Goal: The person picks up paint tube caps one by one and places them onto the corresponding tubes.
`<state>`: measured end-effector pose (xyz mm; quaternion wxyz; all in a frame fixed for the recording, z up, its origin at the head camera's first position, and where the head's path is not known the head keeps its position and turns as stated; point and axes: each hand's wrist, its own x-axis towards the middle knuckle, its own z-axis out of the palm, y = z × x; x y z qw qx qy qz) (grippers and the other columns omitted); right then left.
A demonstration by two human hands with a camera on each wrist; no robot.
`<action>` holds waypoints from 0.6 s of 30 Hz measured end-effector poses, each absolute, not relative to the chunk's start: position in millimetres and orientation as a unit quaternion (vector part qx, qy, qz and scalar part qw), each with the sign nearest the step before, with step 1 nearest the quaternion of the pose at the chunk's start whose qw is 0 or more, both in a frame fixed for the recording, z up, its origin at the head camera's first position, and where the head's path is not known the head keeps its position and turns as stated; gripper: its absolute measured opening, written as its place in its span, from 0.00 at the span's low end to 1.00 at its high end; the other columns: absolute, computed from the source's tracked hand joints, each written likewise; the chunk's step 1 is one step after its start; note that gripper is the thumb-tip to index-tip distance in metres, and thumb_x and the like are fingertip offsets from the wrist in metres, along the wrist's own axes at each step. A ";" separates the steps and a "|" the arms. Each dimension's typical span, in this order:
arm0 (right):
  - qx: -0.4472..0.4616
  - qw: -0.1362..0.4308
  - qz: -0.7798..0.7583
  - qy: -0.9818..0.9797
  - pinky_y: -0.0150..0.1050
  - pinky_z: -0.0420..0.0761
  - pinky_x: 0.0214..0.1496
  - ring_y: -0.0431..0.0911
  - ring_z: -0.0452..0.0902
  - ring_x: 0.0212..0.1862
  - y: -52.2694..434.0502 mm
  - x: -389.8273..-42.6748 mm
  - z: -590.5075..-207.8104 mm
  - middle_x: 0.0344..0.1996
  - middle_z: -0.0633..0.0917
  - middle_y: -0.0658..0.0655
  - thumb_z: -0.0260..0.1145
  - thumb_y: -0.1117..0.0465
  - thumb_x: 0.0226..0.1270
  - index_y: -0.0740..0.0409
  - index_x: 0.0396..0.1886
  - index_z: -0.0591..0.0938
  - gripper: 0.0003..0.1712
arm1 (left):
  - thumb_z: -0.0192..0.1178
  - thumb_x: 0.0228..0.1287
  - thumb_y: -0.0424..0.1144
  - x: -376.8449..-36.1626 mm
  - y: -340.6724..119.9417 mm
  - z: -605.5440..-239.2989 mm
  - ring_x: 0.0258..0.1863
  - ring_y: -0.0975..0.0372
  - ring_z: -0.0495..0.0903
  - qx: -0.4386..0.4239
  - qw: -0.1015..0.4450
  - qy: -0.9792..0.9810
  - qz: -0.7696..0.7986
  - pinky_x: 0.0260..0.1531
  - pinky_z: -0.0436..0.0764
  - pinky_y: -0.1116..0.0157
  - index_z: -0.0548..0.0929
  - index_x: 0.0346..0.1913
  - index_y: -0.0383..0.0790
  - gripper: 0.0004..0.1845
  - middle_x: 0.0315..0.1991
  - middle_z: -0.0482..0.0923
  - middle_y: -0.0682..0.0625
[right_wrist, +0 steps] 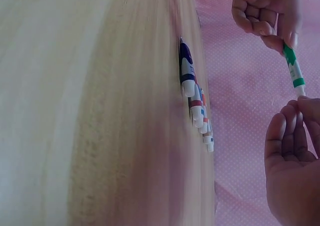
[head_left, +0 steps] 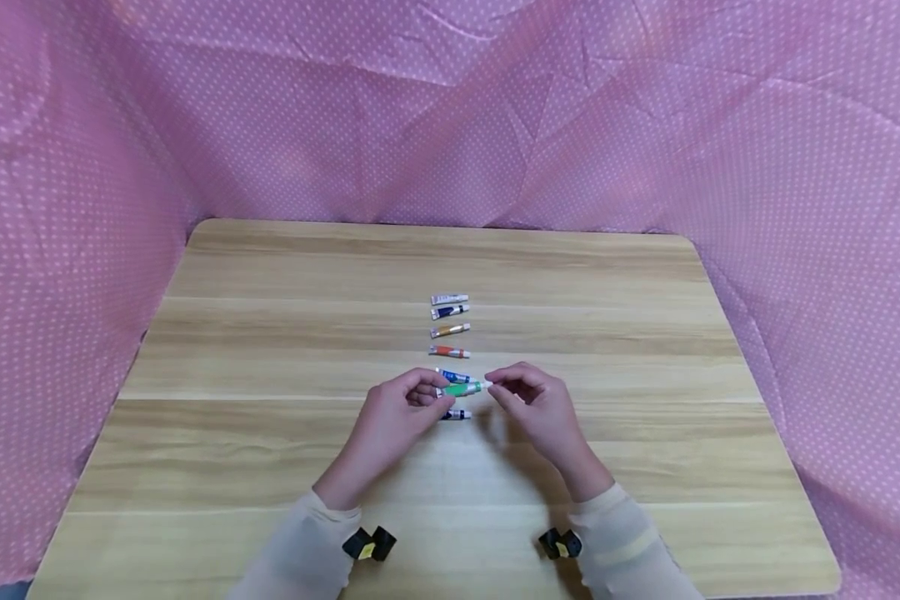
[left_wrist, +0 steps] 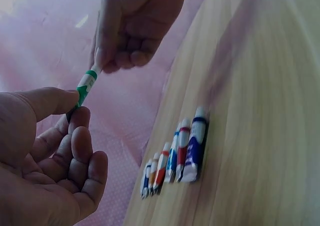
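Note:
A small green and white paint tube (head_left: 461,389) is held up in front of me, above the wooden table. My left hand (head_left: 393,412) pinches its flat tail end between thumb and fingertips. From the other side my right hand (head_left: 540,408) pinches the white cap (right_wrist: 300,90) between thumb and forefinger. In the left wrist view the tube (left_wrist: 85,88) slants upward toward the right hand (left_wrist: 132,28). Below the hands lie a blue tube (head_left: 456,377) and a dark purple-blue tube (head_left: 461,414), partly covered in the head view. A red-banded tube (left_wrist: 183,148) shows beside them.
Farther back in the same column lie an orange tube (head_left: 450,352), an ochre tube (head_left: 450,330), a dark blue tube (head_left: 450,312) and a silvery tube (head_left: 449,299). Pink dotted cloth (head_left: 450,125) surrounds the wooden tabletop (head_left: 270,350) at the back and sides.

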<state>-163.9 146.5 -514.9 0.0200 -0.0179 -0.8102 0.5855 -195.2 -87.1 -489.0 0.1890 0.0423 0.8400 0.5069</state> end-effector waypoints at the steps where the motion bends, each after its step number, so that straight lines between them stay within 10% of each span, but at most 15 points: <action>1: -0.018 0.019 0.584 -0.812 0.29 0.85 0.47 0.40 0.85 0.43 146.4 -163.7 -514.6 0.46 0.92 0.60 0.75 0.67 0.73 0.57 0.50 0.92 0.09 | 0.76 0.70 0.43 -194.5 -85.8 -488.9 0.45 0.62 0.85 0.044 0.188 0.840 0.507 0.52 0.88 0.59 0.90 0.51 0.52 0.10 0.43 0.89 0.55; 18: -0.023 -0.006 0.583 -0.812 0.30 0.85 0.46 0.40 0.85 0.42 144.9 -160.0 -511.7 0.44 0.92 0.61 0.74 0.63 0.75 0.58 0.47 0.92 0.06 | 0.75 0.70 0.42 -192.7 -82.7 -482.1 0.44 0.62 0.86 0.041 0.189 0.848 0.493 0.49 0.89 0.62 0.90 0.52 0.52 0.11 0.42 0.89 0.55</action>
